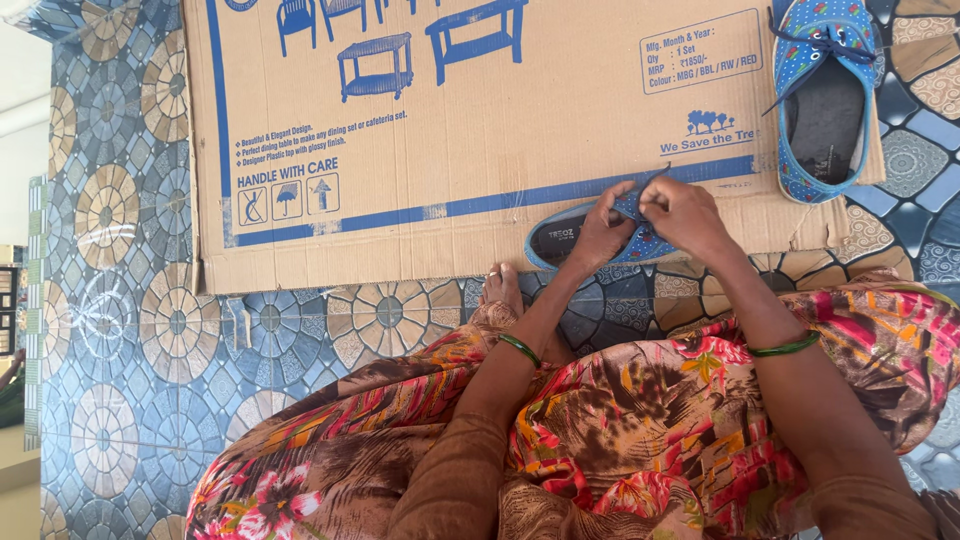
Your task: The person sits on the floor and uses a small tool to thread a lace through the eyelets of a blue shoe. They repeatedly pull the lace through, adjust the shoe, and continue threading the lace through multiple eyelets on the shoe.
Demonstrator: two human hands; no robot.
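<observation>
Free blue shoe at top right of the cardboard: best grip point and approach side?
Grip the blue shoe by its side wall at the open mouth, coming from above. It lies sole-down on the flattened cardboard box with the dark insole exposed, so fingers can probably hook inside the rim. Avoid the loose laces at its toe end.

Both hands, the left hand (600,235) and right hand (685,215), sit close together on a blue shoe (570,238). Beyond them the flat cardboard (500,110) is bare and open. Off to the right hand's side, a second shoe (825,110) blocks the way. A bare foot (503,287) lies near the left wrist.
</observation>
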